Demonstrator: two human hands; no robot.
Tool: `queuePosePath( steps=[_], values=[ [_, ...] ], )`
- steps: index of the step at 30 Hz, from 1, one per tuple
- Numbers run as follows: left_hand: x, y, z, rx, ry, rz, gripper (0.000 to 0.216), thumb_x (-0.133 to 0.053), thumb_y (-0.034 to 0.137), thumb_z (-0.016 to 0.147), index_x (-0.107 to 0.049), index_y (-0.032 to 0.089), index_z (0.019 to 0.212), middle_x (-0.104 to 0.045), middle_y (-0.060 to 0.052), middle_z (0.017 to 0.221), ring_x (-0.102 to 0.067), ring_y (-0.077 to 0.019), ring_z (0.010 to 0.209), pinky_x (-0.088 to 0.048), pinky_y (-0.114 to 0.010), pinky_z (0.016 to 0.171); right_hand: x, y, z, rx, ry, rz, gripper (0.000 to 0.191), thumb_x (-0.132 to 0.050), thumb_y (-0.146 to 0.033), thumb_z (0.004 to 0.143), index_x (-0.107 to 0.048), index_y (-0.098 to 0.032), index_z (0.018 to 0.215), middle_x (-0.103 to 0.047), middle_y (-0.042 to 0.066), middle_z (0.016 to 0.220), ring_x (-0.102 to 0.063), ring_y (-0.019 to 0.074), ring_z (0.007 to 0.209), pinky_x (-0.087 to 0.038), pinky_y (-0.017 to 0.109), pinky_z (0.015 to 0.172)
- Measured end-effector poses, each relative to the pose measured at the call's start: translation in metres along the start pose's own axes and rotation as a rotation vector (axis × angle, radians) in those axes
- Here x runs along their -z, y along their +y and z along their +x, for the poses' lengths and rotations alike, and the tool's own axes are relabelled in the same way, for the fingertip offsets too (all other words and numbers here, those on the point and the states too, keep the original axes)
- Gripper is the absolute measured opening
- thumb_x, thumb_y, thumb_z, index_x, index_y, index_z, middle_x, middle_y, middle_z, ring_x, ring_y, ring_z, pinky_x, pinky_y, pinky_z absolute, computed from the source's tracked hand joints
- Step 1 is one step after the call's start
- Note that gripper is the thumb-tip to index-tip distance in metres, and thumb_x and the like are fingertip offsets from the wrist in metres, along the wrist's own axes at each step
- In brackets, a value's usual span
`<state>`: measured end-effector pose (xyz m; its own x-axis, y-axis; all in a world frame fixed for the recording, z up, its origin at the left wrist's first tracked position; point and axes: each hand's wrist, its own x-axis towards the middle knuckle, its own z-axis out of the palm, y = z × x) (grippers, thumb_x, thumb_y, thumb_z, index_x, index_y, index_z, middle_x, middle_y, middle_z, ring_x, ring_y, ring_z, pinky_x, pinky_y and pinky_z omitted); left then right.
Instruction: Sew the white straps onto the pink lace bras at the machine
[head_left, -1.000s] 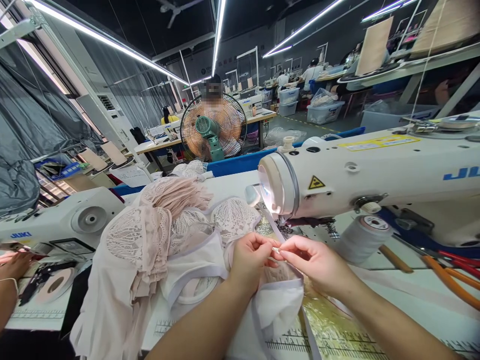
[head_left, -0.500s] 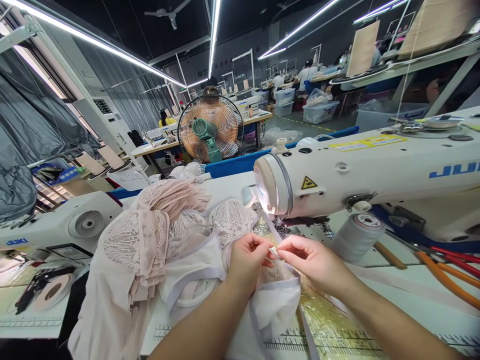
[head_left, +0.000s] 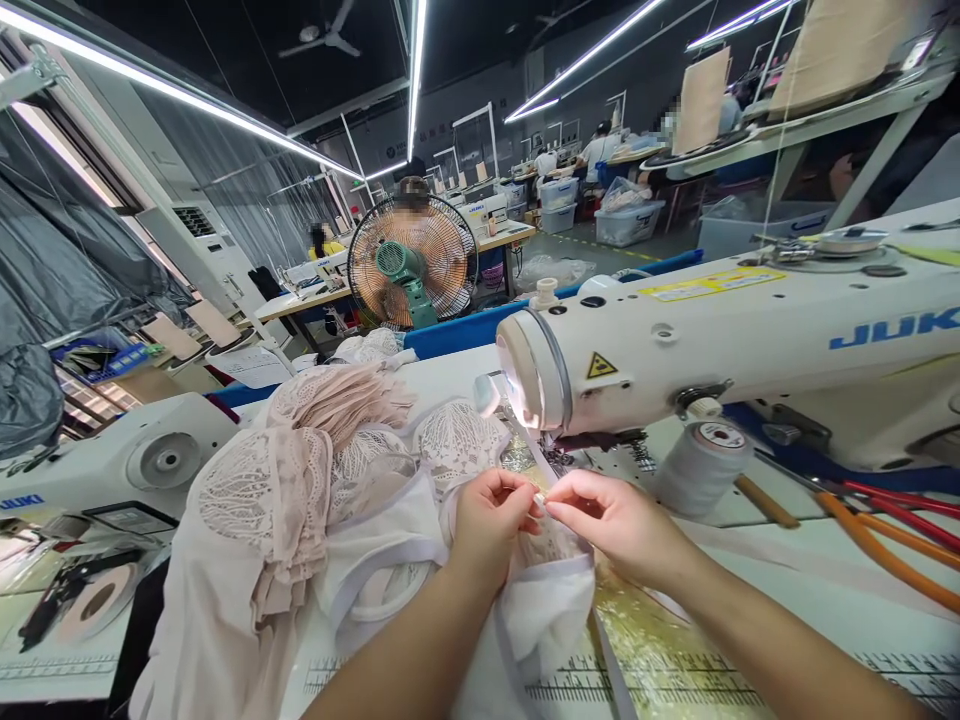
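Observation:
My left hand (head_left: 496,515) is closed, thumb and fingers pinching the upper edge of a pale lace bra (head_left: 551,590). Fingertip to fingertip with it, my right hand (head_left: 611,515) is also closed in a pinch at the same spot. A small white bit shows between the fingertips; its exact form is too small to tell. The bra's white lower fabric hangs down over the table edge side, below both hands. Just beyond the hands is the lit head of a white sewing machine (head_left: 675,350), with a pale elastic strip running down from it.
Several lace bra pieces (head_left: 262,490) are heaped to the left. A grey thread cone (head_left: 701,465) and orange-handled scissors (head_left: 862,535) lie right, under the machine arm. Another sewing machine (head_left: 142,455) stands at far left. Behind the table are a large fan (head_left: 401,260) and people at other stations.
The fingertips of both hands have drawn slightly closer together at the bra's edge. The whole view has shifted a little; the heap and machine stay put.

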<state>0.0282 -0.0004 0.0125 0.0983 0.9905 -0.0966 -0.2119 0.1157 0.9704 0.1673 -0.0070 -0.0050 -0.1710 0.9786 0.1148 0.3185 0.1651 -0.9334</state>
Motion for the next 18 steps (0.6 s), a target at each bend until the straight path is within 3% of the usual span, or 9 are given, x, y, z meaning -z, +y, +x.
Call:
queuePosePath(
  steps=[11, 18],
  values=[
    [-0.0016, 0.002, -0.0012, 0.005, -0.018, -0.048, 0.014, -0.068, 0.023, 0.059, -0.064, 0.011, 0.064, -0.058, 0.0, 0.055, -0.052, -0.0082, 0.052, -0.043, -0.018, 0.048, 0.0013, -0.007, -0.0003, 0.034, 0.023, -0.076, 0.019, -0.051, -0.029, 0.076, -0.064, -0.019, 0.069, -0.061, 0.002, 0.071, -0.055, 0.0162, 0.065, -0.042, 0.026, 0.057],
    [-0.0019, 0.0016, -0.0004, 0.013, -0.027, -0.054, 0.016, -0.07, 0.021, 0.057, -0.064, 0.01, 0.065, -0.059, -0.001, 0.055, -0.053, -0.008, 0.053, -0.043, -0.019, 0.051, 0.0021, -0.0065, -0.0023, 0.151, 0.081, -0.289, 0.02, -0.047, -0.023, 0.078, -0.064, -0.021, 0.068, -0.056, 0.002, 0.068, -0.052, 0.0149, 0.062, -0.039, 0.026, 0.056]
  ],
)
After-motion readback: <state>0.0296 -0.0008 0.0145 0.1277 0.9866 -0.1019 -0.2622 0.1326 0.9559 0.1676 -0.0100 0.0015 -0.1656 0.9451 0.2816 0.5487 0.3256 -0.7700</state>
